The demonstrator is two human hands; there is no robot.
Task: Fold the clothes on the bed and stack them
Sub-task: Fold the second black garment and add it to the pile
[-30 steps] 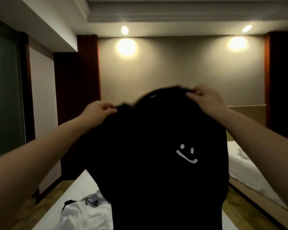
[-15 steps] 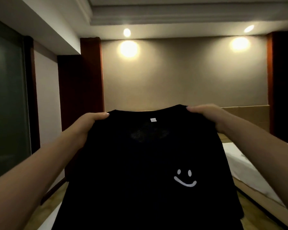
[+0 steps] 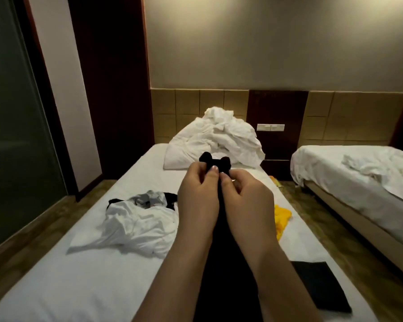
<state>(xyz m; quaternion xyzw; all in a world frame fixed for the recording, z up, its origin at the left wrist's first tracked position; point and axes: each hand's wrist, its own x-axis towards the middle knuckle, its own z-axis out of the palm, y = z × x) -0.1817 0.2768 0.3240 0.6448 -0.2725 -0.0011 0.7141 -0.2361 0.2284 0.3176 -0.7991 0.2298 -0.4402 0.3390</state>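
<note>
Two hands, yours, meet above the bed. Your left hand and right hand sit side by side, almost touching. Their fingers are curled tight, pinching the top edge of a black garment. Two small dark humps of cloth poke up above your thumbs, and the rest hangs down between your forearms toward the mattress.

Judging by the drape, the cloth is light, soft and limp, so it will likely slump wherever you let go. Holding it at the top corners, hands apart, should keep it flat for folding.

Much is hidden. Your arms cover most of the garment, its black colour swallows seams and sleeves, and its hem runs off the bottom of the view. To the left lies a crumpled white garment with grey and black pieces mixed in. To the right a yellow garment peeks from behind your wrist. A dark flat item near the bed's right edge may be folded clothing, but that is unclear.
</note>
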